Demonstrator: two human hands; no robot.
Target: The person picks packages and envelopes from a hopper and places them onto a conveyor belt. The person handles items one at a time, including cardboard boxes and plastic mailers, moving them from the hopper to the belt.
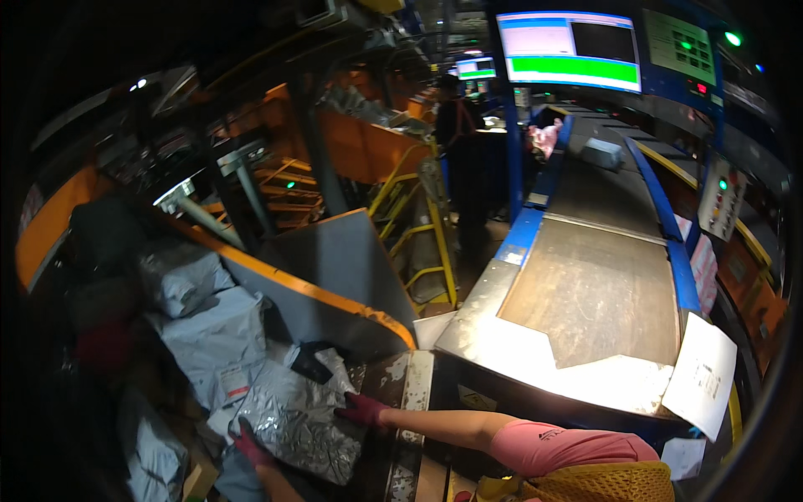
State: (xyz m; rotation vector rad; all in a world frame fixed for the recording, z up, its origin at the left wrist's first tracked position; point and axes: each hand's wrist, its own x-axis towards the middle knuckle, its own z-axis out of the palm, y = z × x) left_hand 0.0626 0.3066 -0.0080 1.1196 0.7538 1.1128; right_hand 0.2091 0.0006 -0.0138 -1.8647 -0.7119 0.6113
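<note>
A shiny grey plastic mailer bag lies before me at the edge of a heap of parcels. My left hand, in a dark red glove, is at its near left edge with thumb and fingers apart. From the other side, my right hand, gloved alike, reaches the bag's right edge with its fingertips. Whether either hand grips it is unclear. Beyond the bag rest a large white plastic parcel with a label and a smaller white parcel.
An orange-edged chute wall borders the heap. To the right runs a belt conveyor with a package farther along. A monitor hangs above. Behind stand yellow railings and a person. White sheets hang at the conveyor's corner.
</note>
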